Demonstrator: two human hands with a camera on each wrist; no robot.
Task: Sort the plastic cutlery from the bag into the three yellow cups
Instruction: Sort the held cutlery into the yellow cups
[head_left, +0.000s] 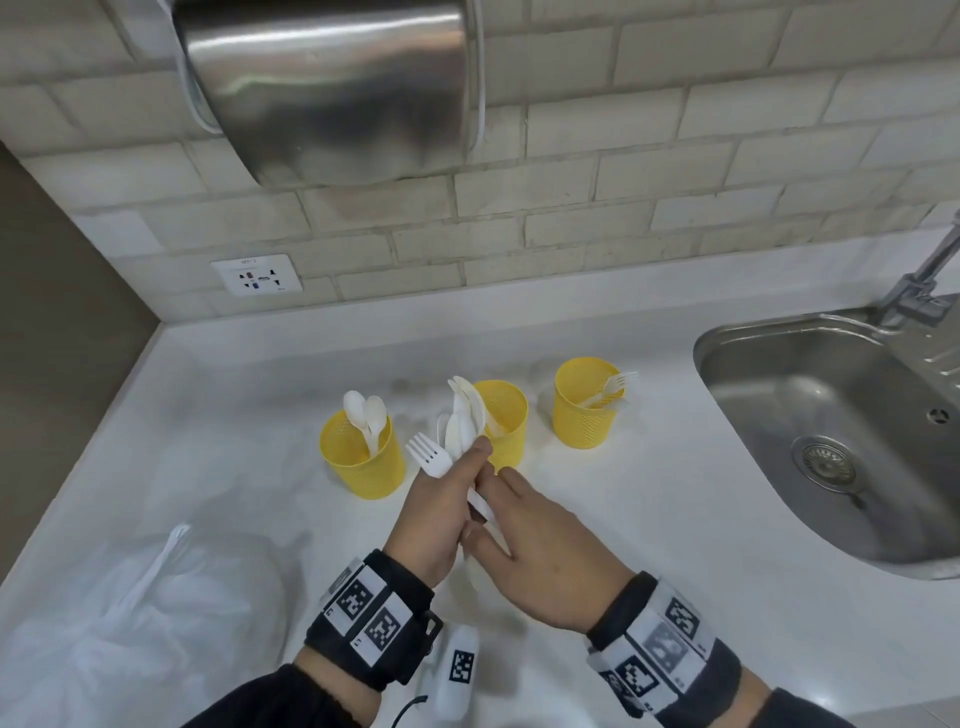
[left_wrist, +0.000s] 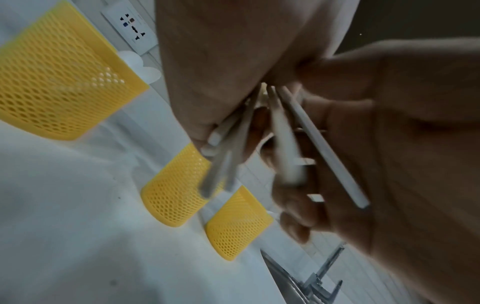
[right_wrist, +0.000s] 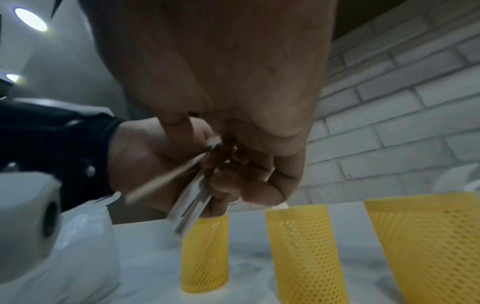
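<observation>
White counter (head_left: 218, 415), three yellow cups (head_left: 362, 457) in a row at centre, white plastic bag (head_left: 156, 623) at 7 o'clock, sink (head_left: 831, 415) at 3 o'clock.

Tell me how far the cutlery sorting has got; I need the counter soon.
Partly done. The left cup holds spoons, the right cup holds forks, and the middle cup has at least one piece. The left hand grips a bunch of cutlery, including a fork, while the right hand picks at the handles. That bunch remains to sort; what remains in the bag is unclear.
</observation>
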